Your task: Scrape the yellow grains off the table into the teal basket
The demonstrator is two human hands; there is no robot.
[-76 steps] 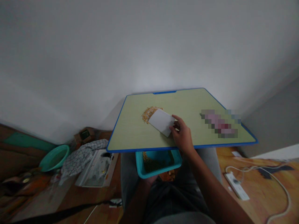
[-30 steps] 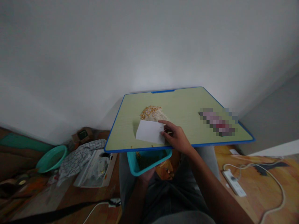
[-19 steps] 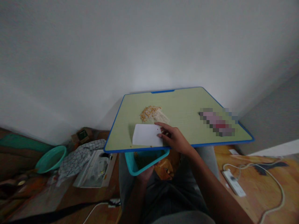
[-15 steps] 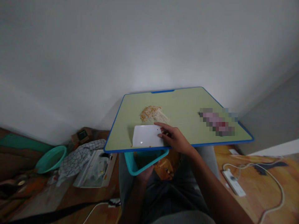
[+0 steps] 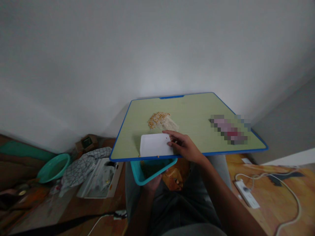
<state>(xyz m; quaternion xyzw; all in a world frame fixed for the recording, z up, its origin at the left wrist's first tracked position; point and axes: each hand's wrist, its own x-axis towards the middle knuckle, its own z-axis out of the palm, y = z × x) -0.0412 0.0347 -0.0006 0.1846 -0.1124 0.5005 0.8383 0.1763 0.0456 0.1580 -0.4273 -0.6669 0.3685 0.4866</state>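
1. Right hand (image 5: pixel 185 148): reaches over the near edge of the bench (image 5: pixel 197 111); its grip is pinched on the right edge of a white card (image 5: pixel 155 145), fingers on top, thumb hidden beneath.
2. White card: a flat rectangular sheet lying low at the bench's near edge, extending left from the grip. A few loose grains sit along its near side.
3. Grain pile (image 5: pixel 161 120): yellowish kernels on the left and paler fine material on the right, resting on the bench just beyond the grip and apart from the card.
4. Left hand (image 5: pixel 153 183): below the bench edge, underneath the right-hand grip; it supports a teal tray (image 5: pixel 136 170) from below. How its fingers close around the tray cannot be told, as the tray and shadow cover them.
5. Teal tray: held tilted directly under the card's near edge, partly tucked beneath the bench; dark contents show inside it, too dim to identify.
6. Blurred object (image 5: pixel 230 129): a pixelated patch on the bench, well to the right of the grip.
7. Floor to the left of the grip: a checked cloth (image 5: pixel 85 164) lies over a white flat item (image 5: pixel 98 183), with a green basin (image 5: pixel 52 167) farther left.
8. Floor to the right of the grip: a white power strip (image 5: pixel 246 194) with a pale cable (image 5: pixel 294 196) looping away from it.
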